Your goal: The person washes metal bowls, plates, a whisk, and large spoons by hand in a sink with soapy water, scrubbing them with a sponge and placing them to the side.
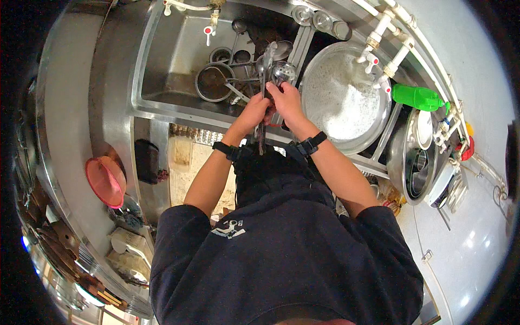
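Observation:
Over the front edge of the metal sink (170, 109), both my hands are close together on a bundle of long metal utensils. My left hand (256, 111) grips the handles, among them what looks like a pair of tongs (267, 61). My right hand (287, 103) closes around the same bundle just to the right, below a perforated ladle (283, 72). Another ladle bowl (283, 50) shows beyond it; whether it is held I cannot tell. Left of my hands, a small pot (213, 83) with dark liquid sits in the sink near a long-handled ladle (239, 26).
To the right, a large round metal basin (345, 97) holds cloudy water under red-marked taps (370, 59). A green bottle (418, 96) and stacked metal bowls (400, 158) stand farther right. Glass jars (322, 21) line the back edge. A pink basket (106, 183) lies left.

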Available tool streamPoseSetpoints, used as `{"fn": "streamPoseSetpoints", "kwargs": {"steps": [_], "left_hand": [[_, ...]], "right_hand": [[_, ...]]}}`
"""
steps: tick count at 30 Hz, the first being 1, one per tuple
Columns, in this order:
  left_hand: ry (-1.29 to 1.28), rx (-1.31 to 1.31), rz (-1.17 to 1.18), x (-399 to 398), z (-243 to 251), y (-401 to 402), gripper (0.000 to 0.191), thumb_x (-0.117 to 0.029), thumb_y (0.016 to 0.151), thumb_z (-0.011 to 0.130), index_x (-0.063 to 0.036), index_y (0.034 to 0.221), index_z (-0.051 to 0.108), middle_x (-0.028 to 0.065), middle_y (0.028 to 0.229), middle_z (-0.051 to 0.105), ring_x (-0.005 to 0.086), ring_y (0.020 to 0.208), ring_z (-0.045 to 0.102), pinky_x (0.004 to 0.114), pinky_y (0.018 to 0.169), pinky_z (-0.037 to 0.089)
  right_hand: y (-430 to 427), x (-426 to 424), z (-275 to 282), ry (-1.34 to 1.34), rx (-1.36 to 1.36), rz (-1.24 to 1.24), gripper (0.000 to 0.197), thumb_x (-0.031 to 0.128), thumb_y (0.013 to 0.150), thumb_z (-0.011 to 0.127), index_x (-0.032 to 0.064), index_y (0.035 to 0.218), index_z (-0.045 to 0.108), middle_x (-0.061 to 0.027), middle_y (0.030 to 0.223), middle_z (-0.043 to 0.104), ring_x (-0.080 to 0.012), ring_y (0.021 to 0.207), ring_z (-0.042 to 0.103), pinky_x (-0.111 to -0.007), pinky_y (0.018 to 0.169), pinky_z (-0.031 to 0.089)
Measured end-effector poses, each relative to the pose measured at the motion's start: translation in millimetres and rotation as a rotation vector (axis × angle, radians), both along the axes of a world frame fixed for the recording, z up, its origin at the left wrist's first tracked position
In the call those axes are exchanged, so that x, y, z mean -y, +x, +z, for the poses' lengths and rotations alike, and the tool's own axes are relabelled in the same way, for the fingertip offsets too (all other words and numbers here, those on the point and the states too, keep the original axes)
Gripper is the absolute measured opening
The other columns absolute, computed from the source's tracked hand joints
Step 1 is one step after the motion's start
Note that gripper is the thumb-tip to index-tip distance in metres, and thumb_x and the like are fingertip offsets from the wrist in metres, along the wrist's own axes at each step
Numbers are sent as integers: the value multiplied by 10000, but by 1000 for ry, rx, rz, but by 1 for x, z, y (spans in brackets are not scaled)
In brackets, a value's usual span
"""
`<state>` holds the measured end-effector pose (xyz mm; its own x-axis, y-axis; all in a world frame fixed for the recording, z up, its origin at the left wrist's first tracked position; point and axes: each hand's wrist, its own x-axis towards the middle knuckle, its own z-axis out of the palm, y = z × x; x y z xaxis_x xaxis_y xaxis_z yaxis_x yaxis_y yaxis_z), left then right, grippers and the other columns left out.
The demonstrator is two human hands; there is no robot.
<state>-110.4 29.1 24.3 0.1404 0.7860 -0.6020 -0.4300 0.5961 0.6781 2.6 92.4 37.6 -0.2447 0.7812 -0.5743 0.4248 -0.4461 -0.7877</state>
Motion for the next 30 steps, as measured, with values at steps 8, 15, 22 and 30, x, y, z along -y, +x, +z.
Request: {"fn": "streamPoseSetpoints", "kwargs": {"steps": [8,15,22,30], "left_hand": [[-30,26,135,0,0,12,122,-202,983,420,-81,988,435,40,701,499,123,496,437,290,436,397],[23,-218,250,5,-17,13,181,-229,1045,395,-53,1081,375,109,878,621,190,648,629,304,526,515],[8,-9,344,7,-24,9,154,-177,1060,353,-58,1149,396,122,1003,652,188,745,671,278,611,537],[63,-163,293,-2,-18,30,171,-162,1012,445,-70,1152,480,-1,781,542,67,585,462,237,503,383]], "right_hand": [[17,-12,-34,67,-85,41,304,268,953,609,-20,861,645,-25,687,588,-98,598,509,-295,524,408],[19,-7,-30,-66,43,-76,257,205,977,553,-22,945,669,-19,684,580,-108,588,526,-283,538,411],[22,-23,-22,30,-75,-203,242,169,955,510,-50,1026,584,-138,848,618,-226,719,611,-370,632,460],[9,-20,-26,160,-90,-180,242,156,936,479,-26,1076,554,-143,941,583,-272,862,533,-385,776,424]]}}
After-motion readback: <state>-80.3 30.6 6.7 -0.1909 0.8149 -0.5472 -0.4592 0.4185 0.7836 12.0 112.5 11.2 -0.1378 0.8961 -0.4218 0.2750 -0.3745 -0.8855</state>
